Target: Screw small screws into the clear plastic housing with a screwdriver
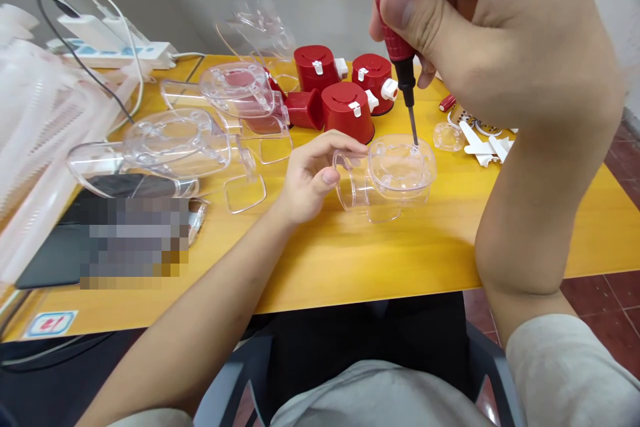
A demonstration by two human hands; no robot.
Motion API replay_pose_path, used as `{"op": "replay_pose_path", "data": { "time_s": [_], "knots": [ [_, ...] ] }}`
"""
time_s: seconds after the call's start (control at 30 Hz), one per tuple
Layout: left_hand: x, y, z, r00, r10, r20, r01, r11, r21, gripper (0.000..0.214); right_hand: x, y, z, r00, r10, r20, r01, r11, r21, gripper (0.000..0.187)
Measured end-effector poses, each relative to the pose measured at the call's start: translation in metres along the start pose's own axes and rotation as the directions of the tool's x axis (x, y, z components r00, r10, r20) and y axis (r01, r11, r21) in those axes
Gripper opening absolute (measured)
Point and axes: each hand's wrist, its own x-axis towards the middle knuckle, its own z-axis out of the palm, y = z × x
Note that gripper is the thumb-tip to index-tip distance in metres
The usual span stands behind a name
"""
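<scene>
My right hand grips a red-handled screwdriver upright, with its thin steel shaft reaching down into a transparent plastic housing. My left hand curls against that housing's near side and steadies it on the table. Several red round caps with white clips stand just beyond it. More transparent housings lie to the left. A small transparent ring and white plastic pieces lie under my right forearm's far side.
The parts lie on a yellow wooden table. A second red-handled tool lies at the right. A power strip with white cables sits at the back left, beside a stack of translucent white plastic and a black pad.
</scene>
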Motion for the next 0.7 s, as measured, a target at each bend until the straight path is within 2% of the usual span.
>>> {"op": "replay_pose_path", "data": {
  "time_s": [0.07, 0.13, 0.23, 0.33, 0.57, 0.7],
  "knots": [
    [0.000, 0.001, 0.000, 1.000, 0.010, 0.013, -0.010, 1.000, 0.004, 0.083, -0.002, -0.002, -0.004, 0.999, -0.029, 0.041, 0.035, 0.984, -0.172, 0.041],
    [0.000, 0.002, 0.001, 1.000, 0.015, 0.011, -0.015, 1.000, 0.012, 0.080, -0.006, -0.004, -0.008, 0.998, -0.024, 0.057, 0.040, 0.955, -0.294, 0.047],
    [0.000, 0.003, 0.001, 1.000, 0.019, 0.005, -0.019, 1.000, 0.017, 0.077, -0.014, -0.004, -0.014, 0.999, 0.004, 0.032, 0.004, 0.972, -0.237, 0.057],
    [0.000, 0.003, 0.001, 1.000, 0.007, 0.006, -0.007, 1.000, 0.024, 0.077, -0.020, 0.001, -0.020, 1.000, 0.018, 0.010, -0.016, 0.991, -0.133, 0.059],
    [-0.001, 0.001, 0.001, 1.000, -0.010, 0.001, 0.010, 1.000, 0.021, 0.080, -0.023, 0.005, -0.026, 0.993, 0.047, -0.109, -0.060, 0.992, -0.113, 0.050],
    [-0.001, -0.001, 0.001, 1.000, 0.022, 0.011, -0.022, 1.000, 0.009, 0.080, -0.025, 0.001, -0.020, 0.996, 0.046, -0.078, -0.056, 0.991, -0.120, 0.046]
  ]
}}
